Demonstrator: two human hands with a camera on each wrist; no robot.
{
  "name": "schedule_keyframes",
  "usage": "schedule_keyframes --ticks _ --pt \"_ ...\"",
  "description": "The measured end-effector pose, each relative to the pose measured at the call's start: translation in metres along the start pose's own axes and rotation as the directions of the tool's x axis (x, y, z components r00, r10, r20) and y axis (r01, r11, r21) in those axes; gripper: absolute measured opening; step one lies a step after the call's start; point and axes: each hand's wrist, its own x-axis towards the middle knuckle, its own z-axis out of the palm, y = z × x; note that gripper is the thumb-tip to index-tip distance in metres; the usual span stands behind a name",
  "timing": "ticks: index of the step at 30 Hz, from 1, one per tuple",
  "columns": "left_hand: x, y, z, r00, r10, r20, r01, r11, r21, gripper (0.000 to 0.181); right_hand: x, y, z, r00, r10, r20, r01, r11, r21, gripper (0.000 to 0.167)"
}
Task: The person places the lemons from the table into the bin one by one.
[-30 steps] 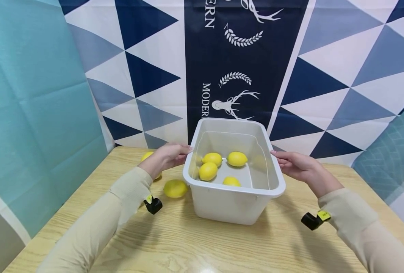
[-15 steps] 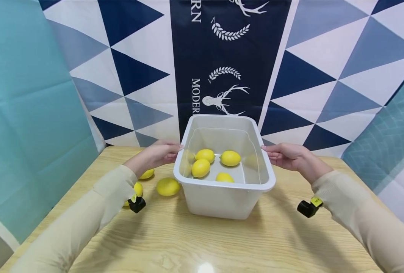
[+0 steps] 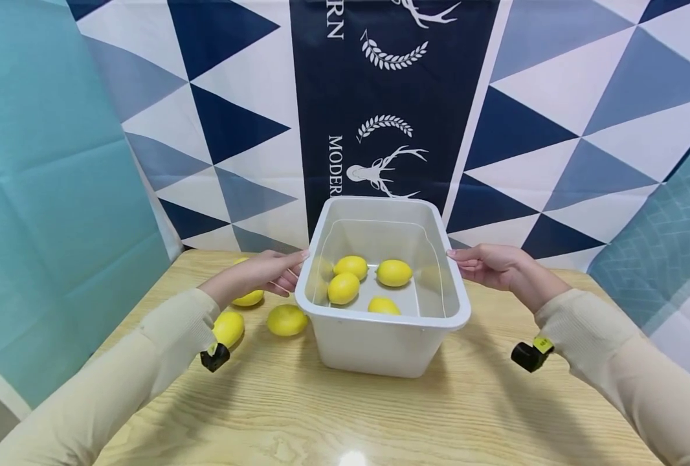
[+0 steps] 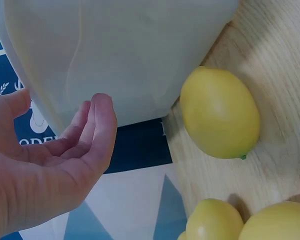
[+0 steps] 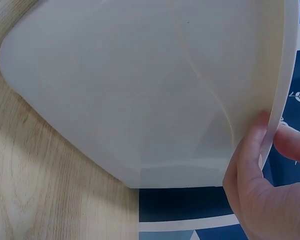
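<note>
A white plastic bin [image 3: 374, 346] stands on the wooden table with several yellow lemons [image 3: 394, 273] on its floor. At its right rim my right hand [image 3: 493, 266] pinches the edge, thumb above and fingers beneath, as the right wrist view also shows. My left hand [image 3: 257, 273] is at the left rim with its fingers loosely extended; in the left wrist view, thumb and fingers [image 4: 104, 130] are spread apart and grip nothing. Just outside the bin's left wall lies one lemon [image 3: 287, 320]. Another lemon [image 3: 228, 328] lies by the left wrist, and more are partly hidden behind that hand.
The wooden table [image 3: 345, 414] reaches back to a patterned blue and white cloth [image 3: 246, 129]. A teal cloth [image 3: 59, 194] hangs on the left side. Each wrist carries a small black camera [image 3: 531, 356].
The left hand's fingers have loosened from the bin's rim and the forearm has shifted slightly left. My right hand keeps its hold. The head view first shifted right, then stayed nearly still.
</note>
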Motion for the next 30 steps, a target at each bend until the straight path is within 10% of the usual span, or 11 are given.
schedule_keyframes --ticks 11,17,27,30 --pt "-0.005 -0.022 0.005 0.998 0.058 0.021 -0.059 0.998 0.037 0.046 -0.003 0.0 0.003 1.0 -0.015 -0.004 0.015 1.0 0.004 0.016" --pt "-0.013 -0.033 0.007 0.992 0.124 -0.001 -0.121 0.973 0.195 0.036 -0.002 -0.004 0.004 1.0 0.015 -0.017 -0.015 1.0 0.0 0.023" --pt "-0.021 -0.043 0.029 0.952 0.291 -0.098 -0.195 0.82 0.539 0.021 -0.003 -0.005 0.006 0.998 0.039 -0.041 -0.038 0.999 0.021 0.023" --pt "-0.026 -0.045 0.04 0.92 0.375 -0.109 -0.212 0.714 0.667 0.021 -0.003 -0.003 0.006 0.998 0.034 -0.052 -0.033 0.999 0.015 0.023"
